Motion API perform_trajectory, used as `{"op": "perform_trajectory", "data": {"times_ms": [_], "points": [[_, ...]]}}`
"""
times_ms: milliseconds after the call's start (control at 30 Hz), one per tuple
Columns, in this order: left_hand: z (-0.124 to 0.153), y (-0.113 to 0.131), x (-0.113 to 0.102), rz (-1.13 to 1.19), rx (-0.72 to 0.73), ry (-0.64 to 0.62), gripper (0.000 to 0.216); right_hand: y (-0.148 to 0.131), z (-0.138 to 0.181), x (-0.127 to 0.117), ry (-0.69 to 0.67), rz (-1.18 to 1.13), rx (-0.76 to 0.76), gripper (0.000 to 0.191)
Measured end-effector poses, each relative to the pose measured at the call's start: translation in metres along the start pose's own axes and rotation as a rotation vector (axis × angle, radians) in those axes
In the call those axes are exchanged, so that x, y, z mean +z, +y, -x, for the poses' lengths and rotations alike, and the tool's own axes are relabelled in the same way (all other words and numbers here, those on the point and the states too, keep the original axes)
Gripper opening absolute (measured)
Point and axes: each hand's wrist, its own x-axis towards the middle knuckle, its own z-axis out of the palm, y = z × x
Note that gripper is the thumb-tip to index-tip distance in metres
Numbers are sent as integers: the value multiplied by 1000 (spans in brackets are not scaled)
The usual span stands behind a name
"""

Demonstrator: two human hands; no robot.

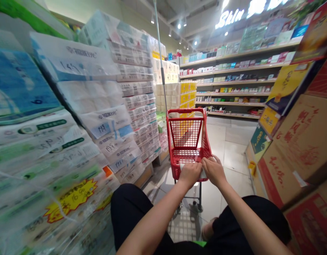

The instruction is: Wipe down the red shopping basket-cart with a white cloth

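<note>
A small red shopping cart (pixel 189 134) with a grid basket stands on the floor just in front of me. My left hand (pixel 191 173) is closed at the near edge of its basket, fingers curled over the rim. Beside it, my right hand (pixel 214 170) also closes on that edge, near the right corner, and the two hands almost touch. Something white shows at the rim by my hands; whether it is a label or a cloth I cannot make out. A thin upright pole (pixel 162 72) rises at the cart's left side. The basket holds nothing that I can see.
Wrapped tissue packs (pixel 99 95) are piled high along the left. Cardboard boxes (pixel 298 134) line the right. Shelves (pixel 232 83) of small goods stand across the back. Tiled floor (pixel 235 159) runs between, and my bent knees (pixel 131 209) flank the cart's near side.
</note>
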Motion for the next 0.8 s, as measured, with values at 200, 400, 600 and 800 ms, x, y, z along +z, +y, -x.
{"op": "perform_trajectory", "data": {"times_ms": [200, 400, 600, 800], "points": [[22, -49, -21, 23, 199, -28, 22, 19, 7, -11, -72, -102, 8, 33], [47, -98, -25, 1, 229, 29, 22, 26, 5, -9, -107, -175, 22, 33], [37, -78, -10, -59, 122, 111, 12, 45, -3, -3, -166, -113, 9, 32], [15, -25, 1, -64, 89, 142, 12, 68, 0, -1, -110, 58, 142, 34]]}}
